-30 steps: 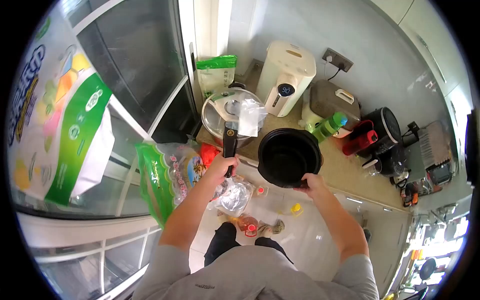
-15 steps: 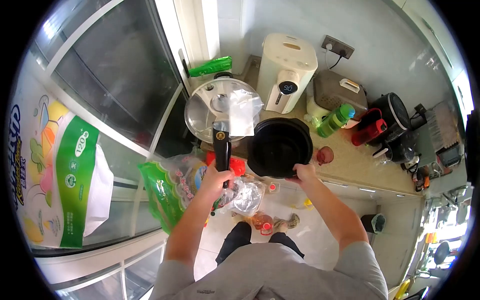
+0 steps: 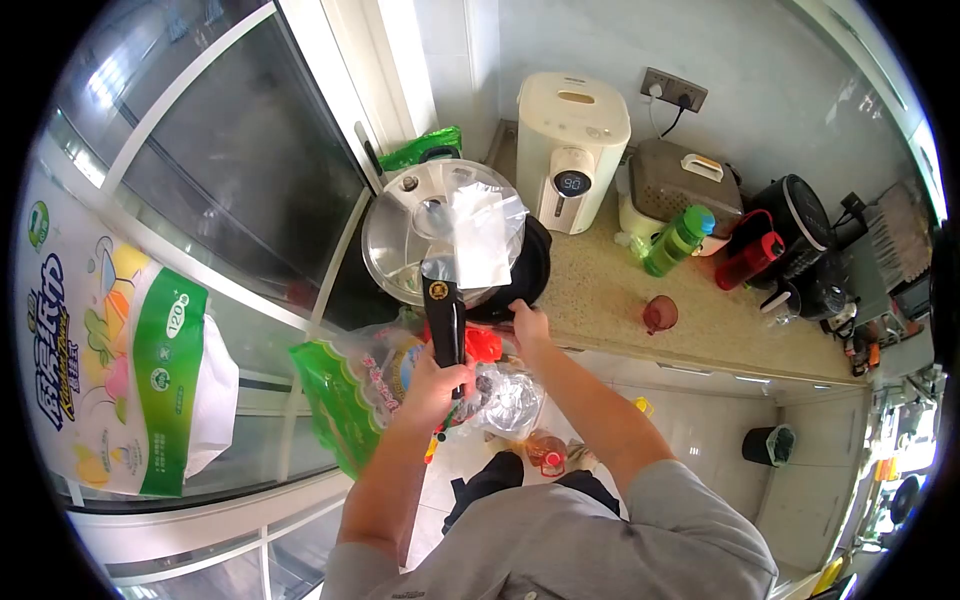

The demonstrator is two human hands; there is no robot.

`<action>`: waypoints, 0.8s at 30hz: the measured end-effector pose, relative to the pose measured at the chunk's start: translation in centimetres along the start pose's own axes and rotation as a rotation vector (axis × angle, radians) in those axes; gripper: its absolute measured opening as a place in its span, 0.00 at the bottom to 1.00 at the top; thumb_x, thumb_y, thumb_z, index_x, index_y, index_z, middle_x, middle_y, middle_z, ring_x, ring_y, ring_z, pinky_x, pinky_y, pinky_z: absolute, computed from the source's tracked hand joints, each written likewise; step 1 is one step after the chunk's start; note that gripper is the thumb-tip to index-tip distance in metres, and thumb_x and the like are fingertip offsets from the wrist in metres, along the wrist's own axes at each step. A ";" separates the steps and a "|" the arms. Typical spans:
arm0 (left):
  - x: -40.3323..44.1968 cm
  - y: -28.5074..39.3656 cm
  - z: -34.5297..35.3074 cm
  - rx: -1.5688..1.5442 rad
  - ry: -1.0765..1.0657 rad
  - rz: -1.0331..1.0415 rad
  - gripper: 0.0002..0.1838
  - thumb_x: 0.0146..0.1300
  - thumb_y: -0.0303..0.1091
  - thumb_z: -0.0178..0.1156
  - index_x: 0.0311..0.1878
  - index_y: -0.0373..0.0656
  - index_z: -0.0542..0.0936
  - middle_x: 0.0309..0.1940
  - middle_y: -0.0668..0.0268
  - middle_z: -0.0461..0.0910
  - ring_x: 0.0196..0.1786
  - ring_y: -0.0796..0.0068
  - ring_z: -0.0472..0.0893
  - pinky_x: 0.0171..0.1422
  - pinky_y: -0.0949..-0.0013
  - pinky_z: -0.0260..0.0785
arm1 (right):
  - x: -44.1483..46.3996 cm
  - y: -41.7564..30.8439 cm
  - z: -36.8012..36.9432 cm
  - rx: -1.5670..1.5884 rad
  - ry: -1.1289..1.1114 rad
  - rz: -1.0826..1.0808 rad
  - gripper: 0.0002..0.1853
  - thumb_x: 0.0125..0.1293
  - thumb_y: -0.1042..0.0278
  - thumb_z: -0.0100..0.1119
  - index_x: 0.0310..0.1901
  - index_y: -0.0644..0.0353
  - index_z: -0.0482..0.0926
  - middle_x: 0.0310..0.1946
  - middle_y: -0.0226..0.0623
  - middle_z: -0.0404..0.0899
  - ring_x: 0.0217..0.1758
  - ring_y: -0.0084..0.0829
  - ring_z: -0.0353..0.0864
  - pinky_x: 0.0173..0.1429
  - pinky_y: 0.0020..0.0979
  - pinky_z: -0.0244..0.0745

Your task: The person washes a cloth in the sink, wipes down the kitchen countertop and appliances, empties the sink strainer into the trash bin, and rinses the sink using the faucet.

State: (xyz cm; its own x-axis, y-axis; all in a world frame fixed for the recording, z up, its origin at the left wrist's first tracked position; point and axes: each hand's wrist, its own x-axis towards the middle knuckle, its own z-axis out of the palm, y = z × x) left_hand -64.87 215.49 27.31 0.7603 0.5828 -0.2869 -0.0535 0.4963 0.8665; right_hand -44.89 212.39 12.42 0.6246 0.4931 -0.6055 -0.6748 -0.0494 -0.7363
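Observation:
My left hand (image 3: 432,385) is wrapped round the black handle (image 3: 444,315) of a pot with a clear lid (image 3: 395,235). Crumpled clear plastic with a white label (image 3: 480,235) lies on that lid. A black pot (image 3: 533,265) is gripped at its near rim by my right hand (image 3: 527,325). The lidded pot hides much of the black pot, which sits beneath or behind it; whether they touch I cannot tell. Just below my hands are a red plastic bag (image 3: 484,345) and a foil-like bundle (image 3: 512,400).
On the counter (image 3: 600,300) stand a white water dispenser (image 3: 572,150), a lidded cooker (image 3: 680,190), a green bottle (image 3: 680,240), a red bottle (image 3: 750,260) and a small reddish cup (image 3: 660,314). A large tissue pack (image 3: 170,380) hangs at the left. An oil bottle (image 3: 546,452) stands on the floor.
The black pot has moved left, from beside the lidded pot to partly under or behind it, with my right hand still on its rim. The reddish cup now shows fully.

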 end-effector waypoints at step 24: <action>5.2 -4.6 0.7 0.140 0.040 -0.033 0.10 0.49 0.28 0.62 0.34 0.39 0.74 0.19 0.65 0.73 0.18 0.73 0.74 0.23 0.69 0.66 | -3.7 -7.4 -20.7 -1.219 0.777 -1.181 0.39 0.53 0.60 0.71 0.66 0.65 0.66 0.62 0.54 0.67 0.67 0.57 0.64 0.70 0.49 0.61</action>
State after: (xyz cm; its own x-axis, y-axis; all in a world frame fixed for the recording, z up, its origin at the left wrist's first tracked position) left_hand -60.26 215.77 22.07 0.7333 0.5945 -0.3297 0.0639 0.4226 0.9041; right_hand -34.07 192.96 13.84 0.7540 0.2924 0.5882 0.5835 -0.7093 -0.3954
